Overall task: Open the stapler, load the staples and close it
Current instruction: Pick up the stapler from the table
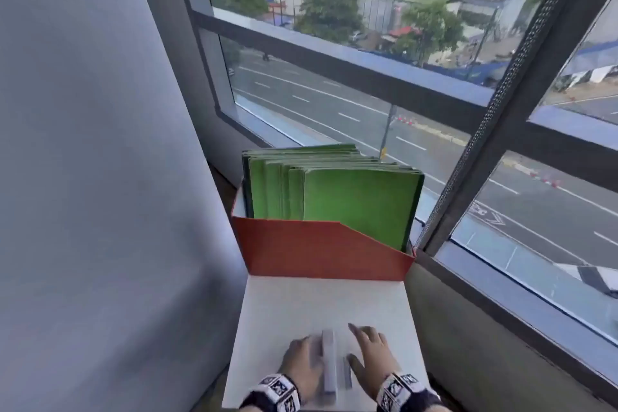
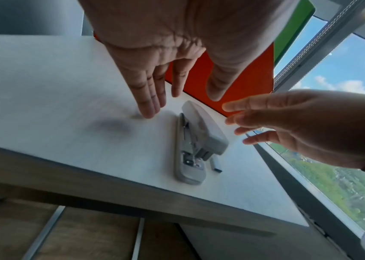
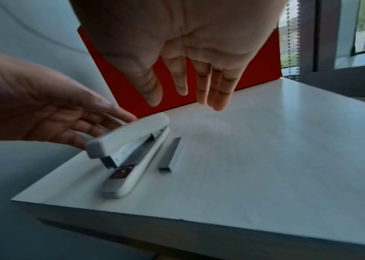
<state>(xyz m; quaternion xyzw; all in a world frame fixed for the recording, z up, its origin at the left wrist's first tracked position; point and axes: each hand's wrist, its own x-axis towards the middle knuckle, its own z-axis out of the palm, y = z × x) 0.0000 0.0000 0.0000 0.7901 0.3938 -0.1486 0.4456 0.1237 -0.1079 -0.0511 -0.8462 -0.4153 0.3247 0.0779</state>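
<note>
Left hand [image 3: 43, 112]: fingers straight and relaxed, holding nothing, fingertips at or just beside the far end of the stapler [image 3: 130, 151] – contact cannot be confirmed. Right hand [image 2: 299, 126]: spread flat, empty, hovering above the counter [image 3: 266, 158].

The stapler lies between the two hands, its top arm slightly raised from the base. The staples [image 3: 171, 154] – one strip – lie flat on the counter just beside the stapler, under the right hand.

Step in hand, as judged: opening. Pin the base with the left hand, then swing the top arm fully back with the right; keep the strip clear of the base.

Beyond both hands stands a red box [image 1: 321, 254] holding green folders [image 1: 334, 191].
</note>
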